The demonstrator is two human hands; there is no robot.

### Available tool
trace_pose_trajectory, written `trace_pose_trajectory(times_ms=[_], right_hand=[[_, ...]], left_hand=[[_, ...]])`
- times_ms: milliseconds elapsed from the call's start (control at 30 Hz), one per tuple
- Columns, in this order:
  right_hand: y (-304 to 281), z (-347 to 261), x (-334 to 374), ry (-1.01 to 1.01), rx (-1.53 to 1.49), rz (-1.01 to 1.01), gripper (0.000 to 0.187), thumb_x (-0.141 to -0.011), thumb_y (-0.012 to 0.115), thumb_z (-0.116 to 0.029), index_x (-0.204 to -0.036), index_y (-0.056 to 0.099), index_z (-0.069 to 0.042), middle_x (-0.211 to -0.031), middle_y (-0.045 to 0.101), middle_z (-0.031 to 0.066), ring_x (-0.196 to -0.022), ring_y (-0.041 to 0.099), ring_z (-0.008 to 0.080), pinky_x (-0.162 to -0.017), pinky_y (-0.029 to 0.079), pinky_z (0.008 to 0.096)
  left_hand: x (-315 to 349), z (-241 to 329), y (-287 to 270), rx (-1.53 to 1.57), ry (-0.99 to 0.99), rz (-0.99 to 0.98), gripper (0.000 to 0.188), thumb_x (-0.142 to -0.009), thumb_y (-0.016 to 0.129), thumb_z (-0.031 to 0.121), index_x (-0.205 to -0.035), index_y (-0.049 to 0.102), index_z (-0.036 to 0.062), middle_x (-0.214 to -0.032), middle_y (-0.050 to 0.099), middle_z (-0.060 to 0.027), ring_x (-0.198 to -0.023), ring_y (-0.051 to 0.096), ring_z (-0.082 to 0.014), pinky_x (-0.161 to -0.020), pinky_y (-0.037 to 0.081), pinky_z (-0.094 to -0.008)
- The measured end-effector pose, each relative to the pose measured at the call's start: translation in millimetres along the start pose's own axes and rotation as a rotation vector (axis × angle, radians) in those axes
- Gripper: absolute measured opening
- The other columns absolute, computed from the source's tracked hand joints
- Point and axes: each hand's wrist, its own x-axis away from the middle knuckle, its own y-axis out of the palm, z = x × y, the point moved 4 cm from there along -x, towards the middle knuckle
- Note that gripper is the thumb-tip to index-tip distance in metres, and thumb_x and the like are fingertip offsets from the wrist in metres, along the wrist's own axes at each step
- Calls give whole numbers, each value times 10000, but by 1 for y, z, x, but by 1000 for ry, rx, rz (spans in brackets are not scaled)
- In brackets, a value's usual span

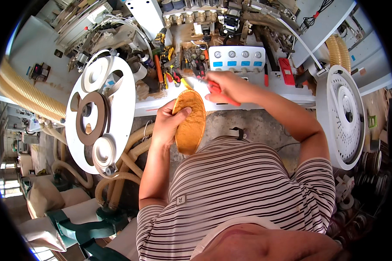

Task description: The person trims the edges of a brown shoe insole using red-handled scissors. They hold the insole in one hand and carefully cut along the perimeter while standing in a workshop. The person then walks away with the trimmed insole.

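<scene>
My left hand (pixel 169 124) grips a long orange-brown oval piece (pixel 190 126) by its left side, thumb lying on its broad face. The piece has a pale, ridged rim, and its surface looks rough and slightly hollowed. Above its upper end, my right hand (pixel 227 87) is closed on a red-handled tool (pixel 229 101) that is somewhat blurred. A silvery blade-like part of the tool points left, close to the top of the oval piece. Whether the blade touches the rim I cannot tell.
Several hand tools lie on the white machine bed (pixel 292 92), beside a gauge panel (pixel 237 63) and a red box (pixel 286 71). White reel discs flank me: a left disc (pixel 123 87) and a right disc (pixel 329 117). Beige hoses (pixel 30 98) run at the left.
</scene>
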Motion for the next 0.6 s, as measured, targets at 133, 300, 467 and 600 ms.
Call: trace_pose_trajectory(times_ms=[133,300,467,600], right_hand=[[12,-4,-12,108,-436,-58,333,-852,764,-271,-914,513,-62,-823,548,-10,-771,503,95,-689,429,278],[33,-8,-21,3,-644,82,311,-860,761,-198,-861,477,-70,-795,487,-24,-744,432,80,-672,391,248],[33,-9,-22,144,-493,242,287,-878,724,-181,-819,463,-79,-730,492,4,-651,475,91,-584,403,252],[22,-1,-23,188,-753,241,329,-912,701,-280,-816,461,-76,-791,581,46,-662,572,110,-553,438,261]], left_hand=[[1,-4,0,-11,24,-16,272,-934,630,32,-1198,642,-31,-1049,701,-54,-903,652,-103,-801,539,-269],[-4,-6,5,-6,28,0,299,-1028,525,168,-1235,621,-26,-1093,674,-50,-955,613,-89,-854,497,-254],[-1,-9,3,-159,115,-29,311,-1051,492,200,-1219,620,-29,-1077,662,-35,-957,582,-73,-884,465,-248],[8,-15,7,-14,78,-16,256,-1035,530,179,-1148,641,-22,-1024,659,-17,-913,566,-57,-834,468,-230]])
